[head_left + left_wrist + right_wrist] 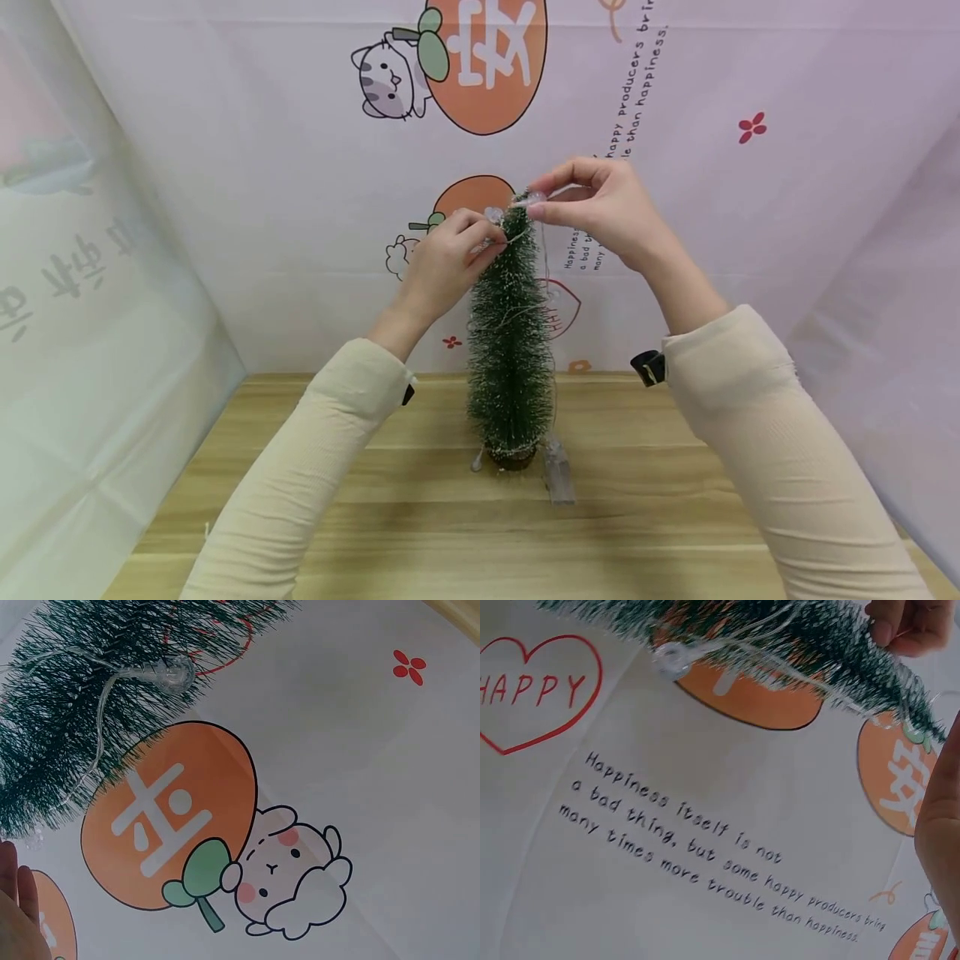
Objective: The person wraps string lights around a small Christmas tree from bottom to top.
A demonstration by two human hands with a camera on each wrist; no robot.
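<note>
A small green artificial Christmas tree [510,358] with whitish tips stands upright on the wooden table. A string of clear lights winds round it; one round bulb [176,674] lies against the branches in the left wrist view, and another bulb [673,660] shows in the right wrist view. My left hand [446,258] pinches the clear wire at the tree's upper left, just below the top. At the tip, my right hand [611,204] holds a clear bulb between thumb and fingers. In both wrist views, the hands show only partly at the frame edge.
A clear battery box [558,472] lies on the table [412,542] right of the tree's base. One loose bulb [477,461] rests left of the base. Close behind hangs a white printed cloth [300,167], with more cloth on both sides.
</note>
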